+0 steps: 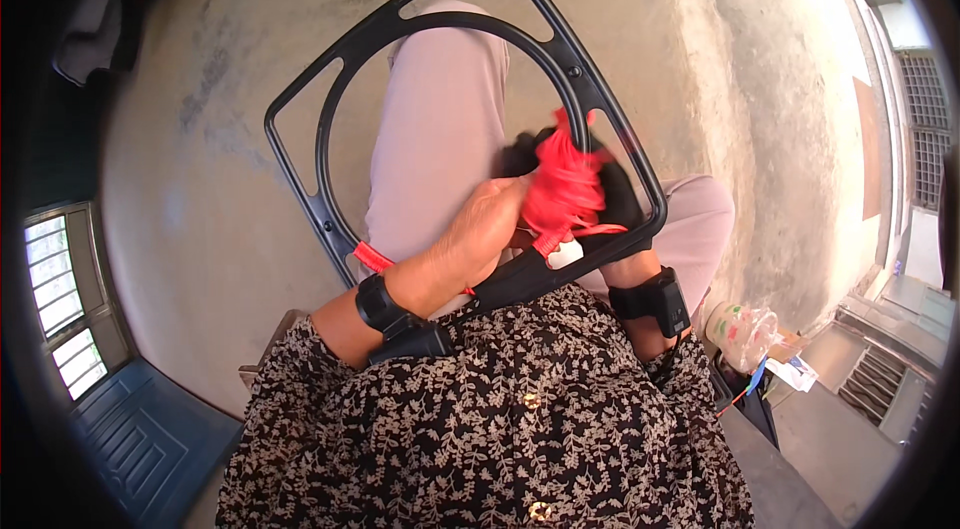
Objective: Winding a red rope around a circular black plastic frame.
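A black plastic frame (588,77), squarish outside with a large round opening, rests tilted over my lap. Glossy red strip (566,191) hangs in a blurred, bunched bundle at its right side. My left hand (490,217) reaches across the opening and closes on this bundle; its fingertips are partly hidden. My right hand (622,197) is behind the frame's right side, dark and blurred as if in a black covering, with its fingers hidden. More red wrapping (373,257) goes round the lower left of the frame. A small white piece (565,254) shows below the bundle.
Below the frame are my legs in pale trousers (440,119). Each wrist wears a black band (648,299). At right stands a clear plastic bag or tub (742,334) beside papers. A blue panel (150,439) is at lower left, on the worn concrete floor's (220,179) edge.
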Demonstrator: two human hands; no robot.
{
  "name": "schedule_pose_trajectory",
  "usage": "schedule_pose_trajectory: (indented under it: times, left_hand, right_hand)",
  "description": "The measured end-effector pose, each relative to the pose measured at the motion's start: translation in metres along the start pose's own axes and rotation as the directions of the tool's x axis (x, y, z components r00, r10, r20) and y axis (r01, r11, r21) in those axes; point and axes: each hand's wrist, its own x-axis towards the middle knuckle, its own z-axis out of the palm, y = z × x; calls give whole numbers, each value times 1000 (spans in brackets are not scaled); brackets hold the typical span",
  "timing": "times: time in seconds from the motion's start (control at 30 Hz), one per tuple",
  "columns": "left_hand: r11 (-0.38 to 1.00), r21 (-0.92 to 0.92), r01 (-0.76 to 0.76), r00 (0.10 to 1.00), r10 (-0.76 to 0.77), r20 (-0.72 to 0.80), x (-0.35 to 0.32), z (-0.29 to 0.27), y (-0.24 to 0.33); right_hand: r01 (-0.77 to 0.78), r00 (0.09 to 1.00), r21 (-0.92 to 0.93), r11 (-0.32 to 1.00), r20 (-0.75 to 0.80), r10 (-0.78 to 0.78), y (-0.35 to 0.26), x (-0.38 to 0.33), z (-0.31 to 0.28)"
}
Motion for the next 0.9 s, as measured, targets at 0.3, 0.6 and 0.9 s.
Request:
schedule_pose_trajectory:
  times: [0.3, 0.6, 0.9]
  left_hand:
    - [995, -37, 97, 980, -88, 179, -1, -14, 1]
    - [994, 94, -53, 998, 52, 19, -5, 0, 5]
    - [987, 135, -87, 996, 83, 32, -7, -3, 4]
  right_hand:
    - [164, 780, -133, 978, -589, -211, -43, -53, -72]
    - [104, 744, 232, 967, -664, 79, -42, -112, -62]
    - [-282, 919, -282, 917, -354, 174, -43, -74, -40]
